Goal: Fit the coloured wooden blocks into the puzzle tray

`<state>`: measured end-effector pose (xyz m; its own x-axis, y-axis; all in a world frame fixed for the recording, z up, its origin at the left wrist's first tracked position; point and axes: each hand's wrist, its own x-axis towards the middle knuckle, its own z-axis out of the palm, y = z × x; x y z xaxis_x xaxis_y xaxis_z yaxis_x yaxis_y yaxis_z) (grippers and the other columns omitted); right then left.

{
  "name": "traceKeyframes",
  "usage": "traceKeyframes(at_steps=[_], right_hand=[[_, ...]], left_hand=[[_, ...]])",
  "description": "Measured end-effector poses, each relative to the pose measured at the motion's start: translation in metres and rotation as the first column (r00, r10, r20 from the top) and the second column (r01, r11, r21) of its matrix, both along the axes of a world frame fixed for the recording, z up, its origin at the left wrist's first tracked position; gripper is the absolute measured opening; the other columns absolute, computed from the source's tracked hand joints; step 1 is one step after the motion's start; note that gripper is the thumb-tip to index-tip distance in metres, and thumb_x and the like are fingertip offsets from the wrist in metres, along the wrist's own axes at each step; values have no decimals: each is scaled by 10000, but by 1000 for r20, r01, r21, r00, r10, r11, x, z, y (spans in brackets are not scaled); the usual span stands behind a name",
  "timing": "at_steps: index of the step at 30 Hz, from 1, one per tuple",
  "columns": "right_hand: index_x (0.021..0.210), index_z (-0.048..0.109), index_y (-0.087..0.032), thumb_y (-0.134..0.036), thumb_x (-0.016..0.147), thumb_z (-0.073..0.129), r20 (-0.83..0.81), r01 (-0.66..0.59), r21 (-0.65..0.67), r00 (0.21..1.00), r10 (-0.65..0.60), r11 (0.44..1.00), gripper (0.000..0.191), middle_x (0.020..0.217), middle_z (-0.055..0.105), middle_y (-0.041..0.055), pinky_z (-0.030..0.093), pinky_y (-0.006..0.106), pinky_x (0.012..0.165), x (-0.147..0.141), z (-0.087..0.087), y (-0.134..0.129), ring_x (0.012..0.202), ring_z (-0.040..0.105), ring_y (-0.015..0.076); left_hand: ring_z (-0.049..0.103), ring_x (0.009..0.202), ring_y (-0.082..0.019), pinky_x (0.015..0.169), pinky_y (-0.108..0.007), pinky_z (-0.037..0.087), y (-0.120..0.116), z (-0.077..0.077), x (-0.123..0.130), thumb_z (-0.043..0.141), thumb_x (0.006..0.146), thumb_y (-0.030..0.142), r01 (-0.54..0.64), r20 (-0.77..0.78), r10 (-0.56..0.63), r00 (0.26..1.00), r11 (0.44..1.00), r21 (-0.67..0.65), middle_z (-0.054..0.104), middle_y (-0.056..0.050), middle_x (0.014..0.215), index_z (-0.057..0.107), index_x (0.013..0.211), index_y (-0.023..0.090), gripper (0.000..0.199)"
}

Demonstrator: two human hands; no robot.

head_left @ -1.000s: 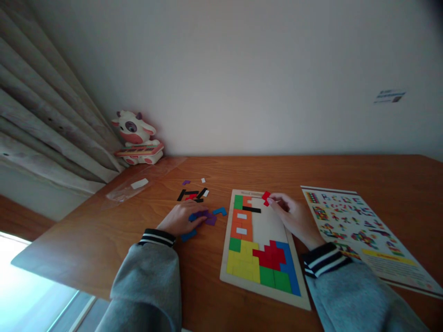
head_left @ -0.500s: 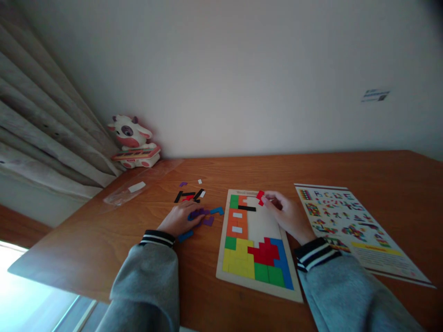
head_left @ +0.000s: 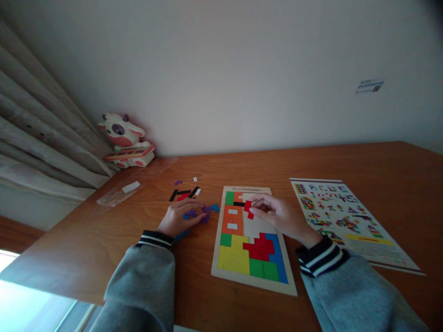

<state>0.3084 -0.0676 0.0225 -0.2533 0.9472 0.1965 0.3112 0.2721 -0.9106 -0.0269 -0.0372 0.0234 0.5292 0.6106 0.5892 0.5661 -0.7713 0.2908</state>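
My right hand [head_left: 277, 214] pinches a red puzzle piece [head_left: 248, 209] between thumb and fingertips, over the upper part of a wooden puzzle board [head_left: 254, 283]. Green, orange, yellow, red and blue pieces fill much of the board's lower part and left side. A black bar piece [head_left: 238, 204] lies near its top, partly behind the held piece. My left hand [head_left: 178, 216] rests left of the board, fingers and thumb apart, above loose purple pieces [head_left: 205, 210] and blue pieces [head_left: 215, 208]. Its fingers partly cover these pieces.
Beyond my left hand lie black pieces [head_left: 183, 192], white squares and a small purple piece [head_left: 178, 182]. A printed instruction sheet [head_left: 374, 251] lies right of the board. At the back left are a clear plastic bag [head_left: 110, 199] and a cow-shaped toy [head_left: 126, 140].
My right hand has brought the red piece left and down across the board, beside the black bar. My left hand's thumb and fingers have spread a little above the loose pieces.
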Motion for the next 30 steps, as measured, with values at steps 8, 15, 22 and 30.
traceKeyframes(at_steps=[8, 15, 22, 30], right_hand=[[1141, 655, -219, -406, 862, 645, -117, -59, -62, 992, 51, 996, 336, 917, 707, 42, 572, 357, 777, -5, -1, -1, 831, 695, 188], [1159, 597, -210, -466, 856, 674, -201, -119, -199, 977, 78, 973, 404, 926, 682, 33, 579, 335, 753, 2, -2, -6, 797, 692, 165], [1142, 647, -214, -345, 867, 668, 84, -152, -180, 982, 169, 972, 305, 908, 735, 28, 529, 292, 722, -2, -1, -19, 813, 676, 161], [1118, 687, -207, -304, 877, 646, 246, -143, -123, 954, 170, 982, 263, 787, 692, 12, 512, 278, 644, -4, -5, -20, 701, 630, 155]], left_hand=[[722, 956, -182, 867, -315, 624, 3, 1, 74, 774, 823, 284, 184, 320, -135, 938, 975, -128, 749, -75, 1027, 742, 946, 182, 163], [743, 841, -191, 820, -324, 620, 16, -12, 119, 901, 639, 345, 417, 757, 191, 625, 738, -530, 745, -60, 900, 681, 832, 127, 365], [742, 846, -193, 806, -301, 582, 9, -21, 116, 913, 603, 347, 437, 674, 331, 661, 559, -704, 769, -57, 872, 648, 849, 131, 421], [723, 824, -153, 788, -266, 560, 9, -27, 117, 871, 670, 302, 430, 627, 269, 731, 531, -730, 760, -58, 899, 658, 894, 127, 355]])
